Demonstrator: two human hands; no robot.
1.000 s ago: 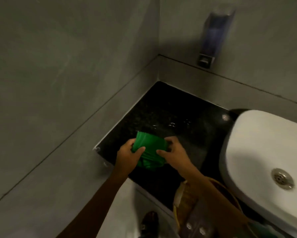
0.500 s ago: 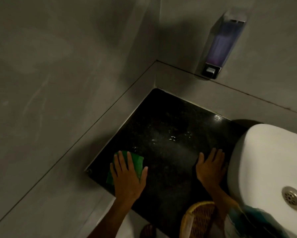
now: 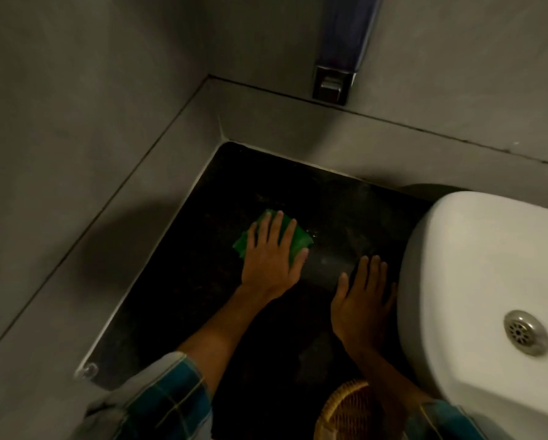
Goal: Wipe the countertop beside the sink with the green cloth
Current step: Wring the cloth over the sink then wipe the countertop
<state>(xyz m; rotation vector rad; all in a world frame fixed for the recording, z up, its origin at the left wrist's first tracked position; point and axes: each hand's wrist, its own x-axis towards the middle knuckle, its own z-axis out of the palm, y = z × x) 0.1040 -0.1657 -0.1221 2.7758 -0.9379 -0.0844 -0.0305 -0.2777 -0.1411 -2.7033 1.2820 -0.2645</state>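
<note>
The left hand [image 3: 271, 260] is pressing flat, fingers spread, on the green cloth [image 3: 293, 241], pinning it against the black countertop [image 3: 177, 300] rather than closing around it. The cloth is lying at about 12 o'clock from that palm, with its edges showing past the fingertips toward 10 and 2 o'clock. The right hand [image 3: 363, 300] is resting open and empty on the stone at roughly 4 o'clock from the cloth, its little-finger side just beside the white basin [image 3: 476, 281], probably as a brace.

A paler, duller band is showing on the stone between the two hands; in this dim light it may be a damp streak, though I cannot be sure.

Judging the risks from here: since the cloth is only being held by downward pressure, a fast stroke could let it bunch or slide out from under the palm. The back corner at 12 o'clock, under the wall-mounted soap dispenser [image 3: 337, 68], looks easy to miss. A stroke pulled toward 6 o'clock could knock the wicker basket [image 3: 352, 411] at the front edge, and the loose plaid sleeve [image 3: 158, 398] could be dragging through wet stone.
</note>
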